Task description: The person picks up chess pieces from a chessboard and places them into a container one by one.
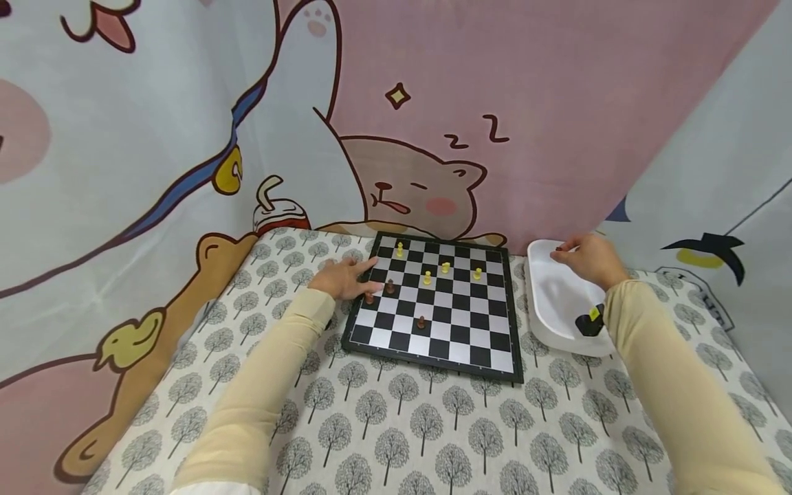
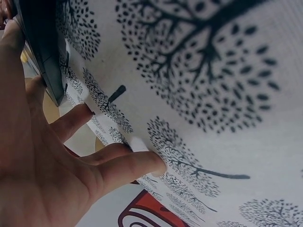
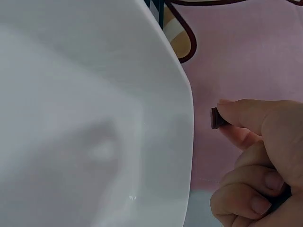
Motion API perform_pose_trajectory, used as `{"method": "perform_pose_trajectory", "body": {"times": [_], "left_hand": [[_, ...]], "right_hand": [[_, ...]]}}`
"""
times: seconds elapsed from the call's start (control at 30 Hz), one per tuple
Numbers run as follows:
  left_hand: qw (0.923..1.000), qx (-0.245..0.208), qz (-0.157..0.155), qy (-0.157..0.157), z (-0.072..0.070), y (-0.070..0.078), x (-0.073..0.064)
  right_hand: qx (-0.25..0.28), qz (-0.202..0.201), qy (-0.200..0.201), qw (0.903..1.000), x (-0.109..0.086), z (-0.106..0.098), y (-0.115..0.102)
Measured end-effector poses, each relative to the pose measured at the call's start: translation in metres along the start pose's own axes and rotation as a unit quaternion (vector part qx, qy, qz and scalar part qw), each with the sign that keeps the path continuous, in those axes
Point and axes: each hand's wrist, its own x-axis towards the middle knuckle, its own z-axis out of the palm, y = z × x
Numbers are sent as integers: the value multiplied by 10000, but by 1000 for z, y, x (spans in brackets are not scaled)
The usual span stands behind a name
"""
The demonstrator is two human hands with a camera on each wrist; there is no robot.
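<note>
Over here the person's right hand (image 1: 584,260) has a small dark brown chess piece (image 3: 215,118) pinched between thumb and forefinger, the other fingers tucked in toward the palm, and holds it up near the far edge of a white tray (image 1: 546,299). That tray sits on the tree-print table (image 1: 427,443), just beside the right edge of the chess board (image 1: 454,337) and toward the table's far right corner. The left hand (image 1: 343,277) grasps nothing: its fingers are loosely spread at the board's left edge, with the thumb and a finger reaching in over the squares. Near that thumb stand two brown pieces (image 1: 390,286), one by the left edge and one slightly further in; I can't tell whether it touches either. A third brown piece (image 1: 421,322) stands toward the board's near edge. Of four yellow pieces (image 1: 427,278), one is by the far left corner, two are around the middle of the far half, and one is nearer the right edge. Beyond the table's far edge hangs a cloth (image 1: 557,103) printed with a sleeping bear
</note>
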Motion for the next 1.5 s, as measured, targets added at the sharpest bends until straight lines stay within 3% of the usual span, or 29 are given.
{"method": "perform_pose_trajectory", "body": {"times": [1.17,1.5], "left_hand": [[9999,53,45,96,-1,2,1],[10000,85,17,49,1,0,2]], "right_hand": [[70,718,-774,9944,19,25,52],[-213,434,-762,9959,24,31,54]]}}
